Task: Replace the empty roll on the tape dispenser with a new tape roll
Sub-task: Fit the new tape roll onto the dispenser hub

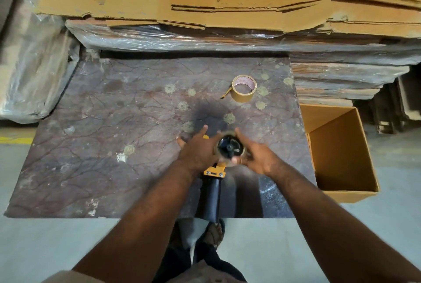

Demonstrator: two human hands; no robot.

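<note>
Counter [102, 112] space under the tape dispenser [214, 182] stays bare, likely kept as working room, while the open cardboard box [341, 157] right of the dispenser shows nothing inside. Beyond the dispenser, the new tape roll [243, 88] waits; the left hand [198, 150] steadies the frame, and the right hand [255, 157] has its grip clamped on the empty roll [230, 146].

Tape dispenser [216, 175] held up, new tape roll [244, 88] waiting on the slab.
The yellow-and-black dispenser points its black handle down toward the person, a nearly bare core round its black hub. The tan roll lies flat, a loose end trailing left.
</note>
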